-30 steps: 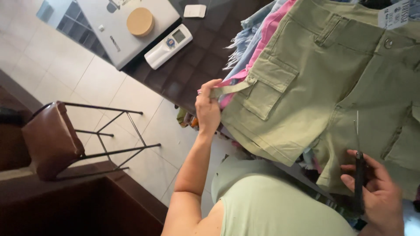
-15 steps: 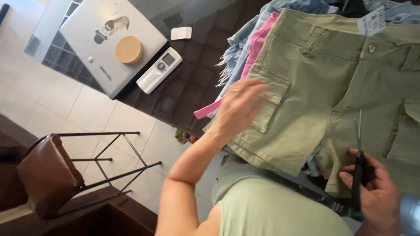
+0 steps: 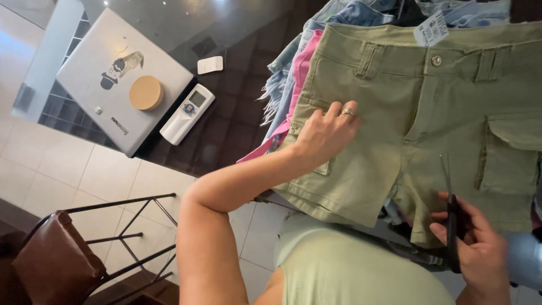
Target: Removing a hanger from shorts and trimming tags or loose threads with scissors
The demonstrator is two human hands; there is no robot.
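— How far along are the olive cargo shorts (image 3: 429,130)?
— They lie flat atop a stack of folded clothes (image 3: 293,73); no cut shows yet.
— And the hands?
— Left hand (image 3: 327,133) presses open on the pocket, gripping nothing; right hand (image 3: 480,248) clasps black scissors (image 3: 451,217). No containers visible.

Left hand (image 3: 327,131) flat on olive cargo shorts (image 3: 418,130), over the side pocket, ring on one finger. Right hand (image 3: 480,251) grips black scissors (image 3: 451,226), blades up, at the shorts' hem. Shorts top a stack of pink and denim garments (image 3: 293,85). Dark glass table (image 3: 226,113) holds grey laptop (image 3: 121,79), round wooden coaster (image 3: 146,92), white remote (image 3: 187,113). Brown stool (image 3: 53,265) lower left.
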